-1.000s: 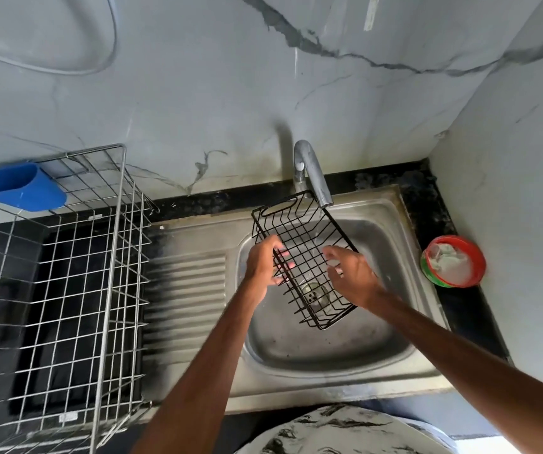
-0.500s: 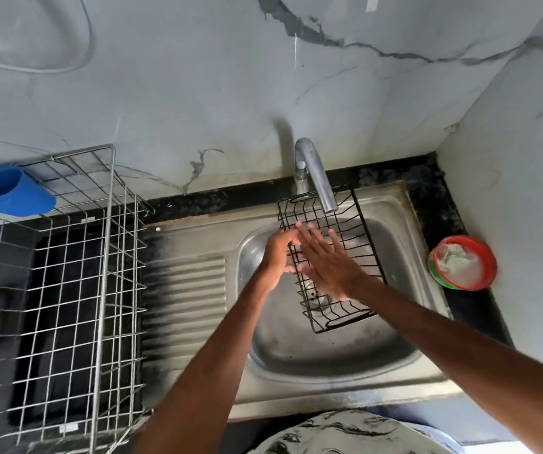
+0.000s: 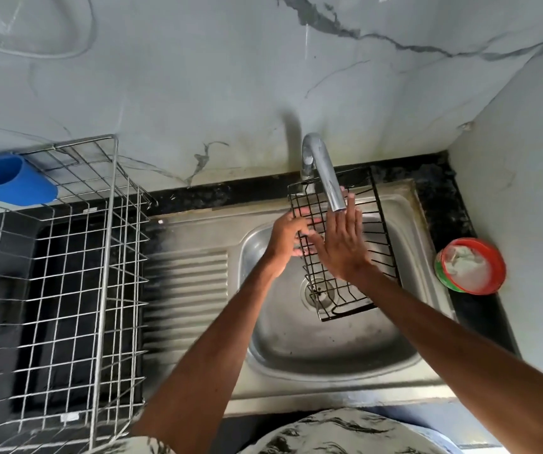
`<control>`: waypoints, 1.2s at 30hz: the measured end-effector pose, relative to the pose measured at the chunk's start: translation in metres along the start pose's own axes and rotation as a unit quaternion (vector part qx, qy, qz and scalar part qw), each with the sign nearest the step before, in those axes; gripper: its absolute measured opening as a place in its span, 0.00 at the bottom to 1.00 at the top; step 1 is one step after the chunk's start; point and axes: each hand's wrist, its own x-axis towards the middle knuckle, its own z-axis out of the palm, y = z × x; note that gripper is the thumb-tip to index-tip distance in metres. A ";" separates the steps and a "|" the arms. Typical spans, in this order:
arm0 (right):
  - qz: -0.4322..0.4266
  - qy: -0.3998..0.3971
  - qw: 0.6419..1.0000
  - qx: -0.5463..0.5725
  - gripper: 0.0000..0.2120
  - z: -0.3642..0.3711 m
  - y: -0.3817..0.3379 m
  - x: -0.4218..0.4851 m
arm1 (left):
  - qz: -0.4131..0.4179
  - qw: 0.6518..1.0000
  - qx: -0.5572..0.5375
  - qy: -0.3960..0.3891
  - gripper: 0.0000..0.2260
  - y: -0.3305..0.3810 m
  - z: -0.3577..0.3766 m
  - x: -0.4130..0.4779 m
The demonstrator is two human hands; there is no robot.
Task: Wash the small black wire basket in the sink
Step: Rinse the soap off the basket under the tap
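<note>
Over the sink [image 3: 329, 365] bowl, the basket [image 3: 380, 238] is held off the steel and tilted. Its far end sits up under the tap [image 3: 325, 178] and its near end hangs low, just above the drain [image 3: 309, 291]. The left hand [image 3: 288, 239] holds the basket's left edge; its grip is narrow, with the fingers curled through the black wires. The right hand [image 3: 342, 247] lies flat on the mesh with its fingers straight and pointing at the wall [image 3: 198, 77], the fingertips just beside the tap's mouth. Its grip is wide: it holds nothing and only presses on the wires. The right thumb lies close to the left fingers, but I cannot tell if they touch, nor whether water is running from the tap.

Left of the bowl is the ribbed drainboard [image 3: 191, 290]. Beyond it a silver wire rack [image 3: 109, 257] stands on the black bench [image 3: 479, 309], with a blue cup [image 3: 11, 183] hung at its far left corner. On the right strip of bench, near the corner of the walls, sits a round red-rimmed tub [image 3: 470, 265] with something white inside. A pale cable [image 3: 89, 34] loops across the wall at upper left.
</note>
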 end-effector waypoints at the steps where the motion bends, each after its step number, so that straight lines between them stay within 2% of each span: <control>1: -0.043 -0.007 0.999 0.001 0.35 0.005 -0.003 -0.004 | 0.005 1.000 0.004 0.007 0.31 0.002 0.001 -0.001; 3: -0.171 -0.034 0.983 0.064 0.32 0.005 -0.005 -0.016 | 0.012 1.000 0.010 0.022 0.28 0.002 -0.003 0.000; 4: -0.192 -0.052 0.969 0.150 0.29 0.001 -0.005 -0.020 | 0.014 1.000 0.006 0.024 0.28 0.001 -0.007 0.001; 5: -0.158 -0.058 0.945 0.280 0.25 -0.006 -0.008 -0.022 | 0.014 1.000 -0.001 0.025 0.27 0.001 -0.012 0.002; 6: -0.077 -0.050 0.889 0.448 0.21 -0.012 -0.011 -0.020 | 0.017 1.000 -0.009 0.017 0.27 -0.001 -0.016 0.005; 7: 0.014 -0.037 0.806 0.590 0.20 -0.018 -0.014 -0.013 | 0.019 1.000 -0.013 0.009 0.28 -0.002 -0.018 0.006; 8: 0.097 -0.026 0.723 0.684 0.21 -0.024 -0.016 -0.005 | 0.021 1.000 -0.015 0.000 0.28 -0.004 -0.020 0.008; 9: 0.154 -0.032 0.659 0.735 0.24 -0.029 -0.016 0.004 | 0.022 1.000 -0.016 -0.009 0.28 -0.004 -0.020 0.008; 10: 0.192 -0.042 0.611 0.767 0.25 -0.034 -0.015 0.012 | 0.024 0.999 -0.015 -0.016 0.27 -0.005 -0.020 0.010; 12: 0.229 -0.060 0.541 0.807 0.27 -0.039 -0.011 0.024 | 0.036 0.999 -0.011 -0.017 0.26 -0.004 -0.019 0.010; 14: 0.229 -0.094 0.510 0.824 0.28 -0.037 -0.010 0.026 | 0.046 0.999 -0.001 0.001 0.25 -0.001 -0.017 0.008; 16: 0.232 -0.144 0.533 0.801 0.29 -0.026 -0.010 0.018 | 0.055 0.998 0.007 0.023 0.25 -0.001 -0.016 0.008; 19: 0.269 -0.206 0.628 0.701 0.28 -0.009 -0.006 -0.002 | 0.066 0.997 0.020 0.027 0.24 -0.004 -0.016 0.011; 20: 0.281 -0.218 0.647 0.674 0.28 -0.006 -0.004 -0.008 | 0.066 0.997 0.024 0.028 0.23 -0.007 -0.015 0.012; 22: 0.289 -0.232 0.681 0.632 0.27 -0.008 -0.004 -0.009 | 0.065 0.997 0.027 0.027 0.22 -0.010 -0.014 0.010; 24: 0.255 -0.234 0.730 0.590 0.23 -0.022 -0.007 -0.001 | 0.066 0.997 0.027 0.020 0.22 -0.009 -0.012 0.005; 26: 0.210 -0.205 0.759 0.581 0.19 -0.038 -0.009 0.012 | 0.062 0.998 0.024 0.010 0.22 -0.007 -0.012 0.005; 28: 0.200 -0.151 0.746 0.617 0.20 -0.051 -0.010 0.026 | 0.064 0.998 0.024 -0.004 0.21 -0.003 -0.013 0.006; 31: 0.222 -0.133 0.663 0.702 0.28 -0.056 -0.012 0.037 | 0.074 0.997 0.011 -0.003 0.22 0.004 -0.015 0.006; 33: 0.223 -0.157 0.615 0.740 0.28 -0.048 -0.013 0.031 | 0.078 0.997 0.000 0.001 0.24 0.006 -0.016 0.006; 34: 0.222 -0.180 0.606 0.742 0.26 -0.041 -0.012 0.026 | 0.081 0.997 0.002 0.006 0.25 0.006 -0.016 0.007; 36: 0.227 -0.235 0.619 0.714 0.24 -0.026 -0.010 0.011 | 0.087 0.996 0.010 0.024 0.25 0.006 -0.017 0.009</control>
